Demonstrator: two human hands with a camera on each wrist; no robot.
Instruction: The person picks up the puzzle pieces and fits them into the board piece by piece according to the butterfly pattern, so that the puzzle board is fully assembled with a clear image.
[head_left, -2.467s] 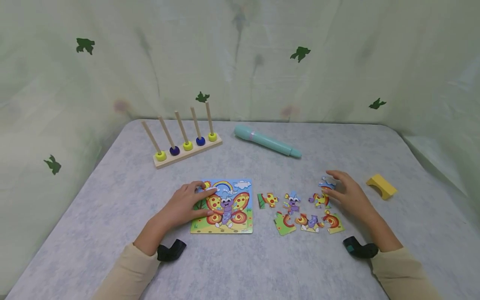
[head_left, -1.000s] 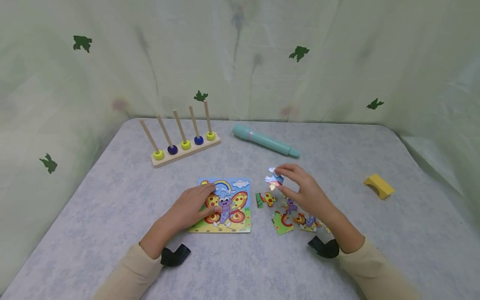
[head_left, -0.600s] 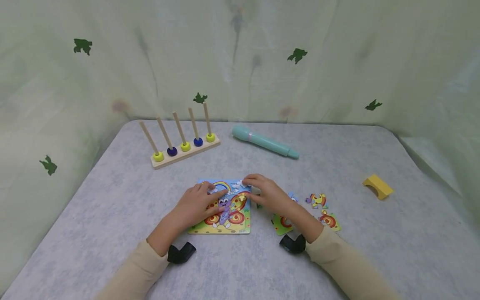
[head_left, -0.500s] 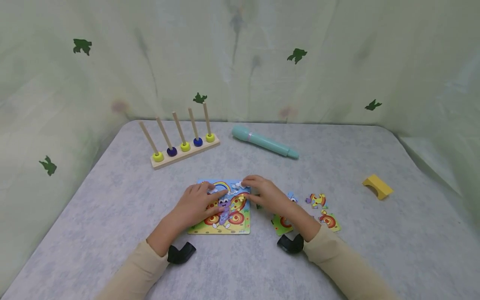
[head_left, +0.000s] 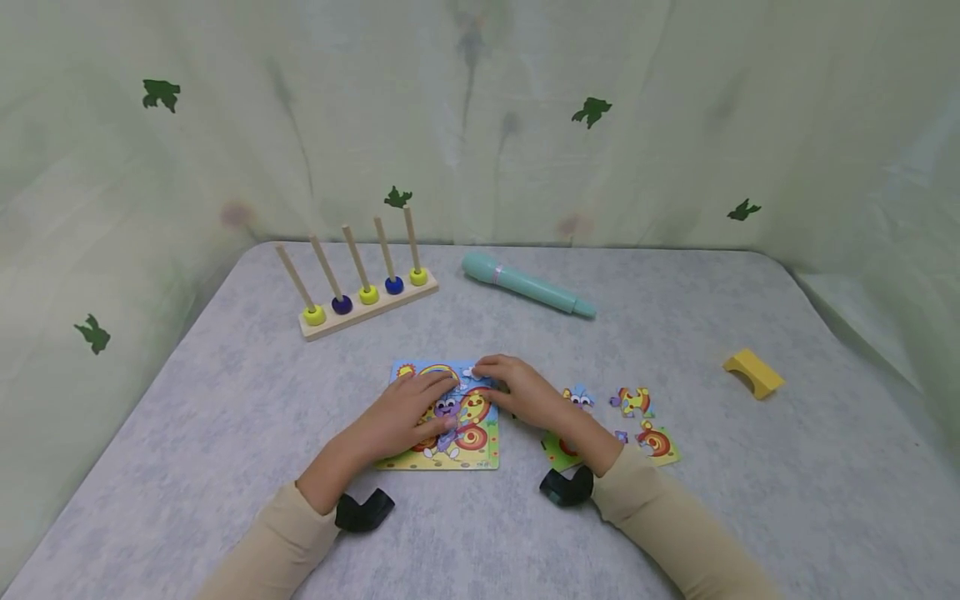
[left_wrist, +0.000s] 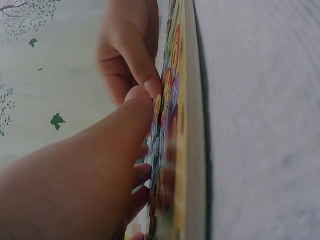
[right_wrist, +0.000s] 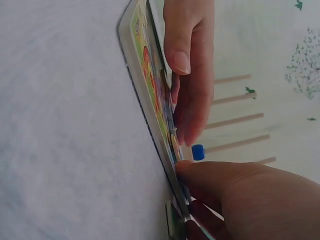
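My left hand (head_left: 405,417) lies over the left part of a square butterfly puzzle board (head_left: 442,461), its fingers stretched across the picture. At the board's upper right, my right hand (head_left: 525,396) pinches a jigsaw piece (head_left: 476,392) between thumb and fingers, close against the picture. In the left wrist view the right thumb (left_wrist: 150,86) presses near a yellow bit of piece, just beyond my left thumb (left_wrist: 137,95). Loose jigsaw pieces lie right of the board: one with eyes (head_left: 579,397), a yellow one (head_left: 635,402), a swirl one (head_left: 660,443) and a green one (head_left: 558,452), partly hidden by my right forearm.
A wooden peg stand (head_left: 367,310) with yellow and blue rings stands at the back left. A teal microphone-shaped toy (head_left: 528,286) lies at the back middle. A yellow arch block (head_left: 753,373) sits at the right. Patterned curtains (head_left: 480,125) hang behind the table.
My right hand picked up a jigsaw piece from the right-hand group and carried it left to the board's upper right. My left hand shifted slightly right over the board.
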